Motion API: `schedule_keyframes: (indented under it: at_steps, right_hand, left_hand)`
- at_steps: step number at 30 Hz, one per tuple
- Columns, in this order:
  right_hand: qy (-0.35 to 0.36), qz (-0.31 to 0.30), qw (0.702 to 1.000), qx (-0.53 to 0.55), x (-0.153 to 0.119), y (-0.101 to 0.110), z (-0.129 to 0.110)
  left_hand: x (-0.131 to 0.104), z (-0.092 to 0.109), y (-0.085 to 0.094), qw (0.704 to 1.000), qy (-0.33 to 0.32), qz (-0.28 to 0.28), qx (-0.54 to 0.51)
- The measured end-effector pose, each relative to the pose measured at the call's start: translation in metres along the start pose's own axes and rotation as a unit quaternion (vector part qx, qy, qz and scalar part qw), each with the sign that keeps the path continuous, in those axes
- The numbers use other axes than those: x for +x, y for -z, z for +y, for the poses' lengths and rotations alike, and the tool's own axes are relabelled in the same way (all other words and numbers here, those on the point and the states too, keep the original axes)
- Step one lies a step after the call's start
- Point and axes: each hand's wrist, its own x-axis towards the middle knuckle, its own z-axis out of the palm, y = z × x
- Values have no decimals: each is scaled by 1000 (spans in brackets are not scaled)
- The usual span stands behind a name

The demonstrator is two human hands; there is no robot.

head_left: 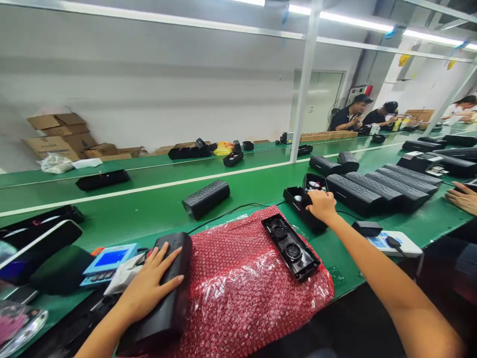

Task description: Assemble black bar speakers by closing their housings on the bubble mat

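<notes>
Head view: left hand [149, 283] lies flat, fingers spread, on smooth black rounded speaker shell [164, 298], near left, overlapping red bubble wrap [238, 293]. Right hand [322, 205] closes over open black housing [303, 204], far right, beside ribbed speakers [376, 191].

Factory hall with long green benches

Green tables [156, 209] run across the room below a plain white wall [149, 94] — cardboard boxes [63, 134] stacked at its left, a pale door [322, 99] further right — and tube lights [346, 17] glow along the overhead frame.
</notes>
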Motion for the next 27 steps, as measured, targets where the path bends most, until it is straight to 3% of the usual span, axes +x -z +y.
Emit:
schedule_keyframes:
  at_steps: [4, 7, 10, 12, 15, 17, 19, 21, 25, 26, 27]
  right_hand:
    - [45, 28, 998, 19, -14, 11, -8]
    - [118, 80, 988, 53, -45, 23, -34]
    - [239, 236, 930, 147, -84, 34, -77]
    - [286, 279, 894, 203, -108, 39, -111]
    - [341, 269, 856, 279, -140, 40, -157]
    - [381, 252, 833, 313, -160, 37, -181]
    - [423, 232, 814, 325, -176, 34, -196]
    - [456, 209, 801, 326, -185, 32, -202]
    - [483, 153, 764, 400, -169, 38, -198]
    - [461, 128, 771, 421, -159, 38, -196]
    - [418, 90, 796, 429, -147, 38, -195]
  left_hand:
    - [-5, 21, 19, 998, 43, -29, 31]
    - [-21, 54, 27, 997, 57, 42, 21]
    - [-45, 104, 13, 976, 9, 85, -200]
    - [-56, 139, -6, 904, 7, 62, -424]
    - [-58, 178, -38, 713, 74, 36, -696]
    - [-54, 192, -53, 583, 107, 54, -804]
    - [-52, 198, -60, 510, 157, 89, -841]
    - [-53, 199, -62, 498, 216, 114, -832]
    - [-60, 194, -67, 532, 228, 116, -807]
    - [-61, 192, -70, 548, 217, 114, -800]
    - [-61, 190, -73, 564, 207, 114, -791]
